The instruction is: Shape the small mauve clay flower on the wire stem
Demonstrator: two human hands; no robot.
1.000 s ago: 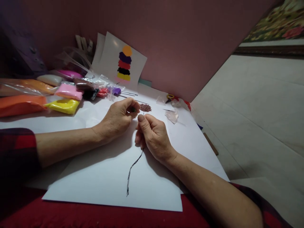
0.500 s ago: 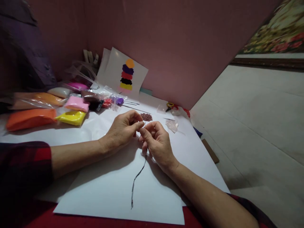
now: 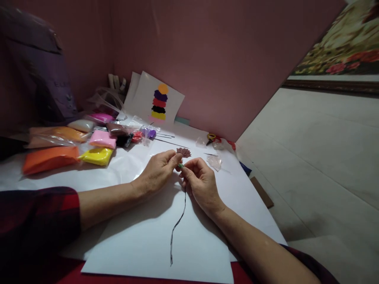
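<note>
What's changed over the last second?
Left hand moved in toward the right hand, bringing the green piece to the dark stem just below the brown flower head. No release visible. Scene sits lower in frame. Unchanged: right hand on the stem; coloured bags, scissors in place.

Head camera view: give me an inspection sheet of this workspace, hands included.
Surface: white paper, with red showing along its near edge.
Job's things: brown petalled piece just beyond the fingers; green piece between the hands; black strand trailing below.
Clutter: coloured bags to the left; scissors and clear plastic scrap to the right.
Hands: left hand pinches the green piece; right hand meets it, grip partly hidden.
Cables: nothing seen.
Surroundings: pink wall, propped sheet with coloured shapes, framed picture.
</note>
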